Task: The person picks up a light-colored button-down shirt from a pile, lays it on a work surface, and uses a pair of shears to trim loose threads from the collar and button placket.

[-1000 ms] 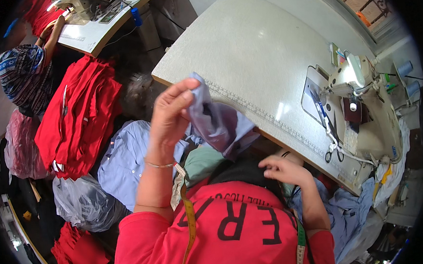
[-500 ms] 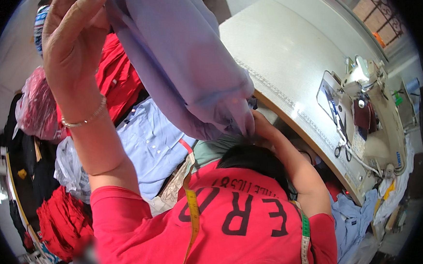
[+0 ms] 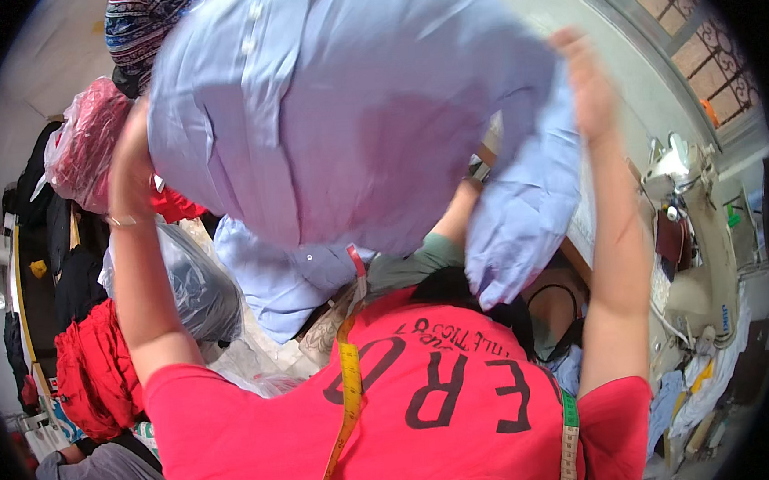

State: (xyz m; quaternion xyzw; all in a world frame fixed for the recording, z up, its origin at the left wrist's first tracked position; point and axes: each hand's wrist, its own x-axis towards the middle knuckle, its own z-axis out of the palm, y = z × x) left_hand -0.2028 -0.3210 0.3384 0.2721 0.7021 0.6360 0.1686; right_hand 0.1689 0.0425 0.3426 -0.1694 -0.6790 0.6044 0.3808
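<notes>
Head view: a blue shirt [image 3: 342, 119] hangs raised before you, between your arms.
Your left hand [image 3: 134, 143] grasps its left edge, fingers mostly hidden; your right hand [image 3: 591, 82], blurred, meets its right edge, but how far it closes I cannot tell.

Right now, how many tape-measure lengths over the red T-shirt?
2: a yellow strip at the wearer's left, a green-and-white strip at the right; any join is out of sight.
</notes>
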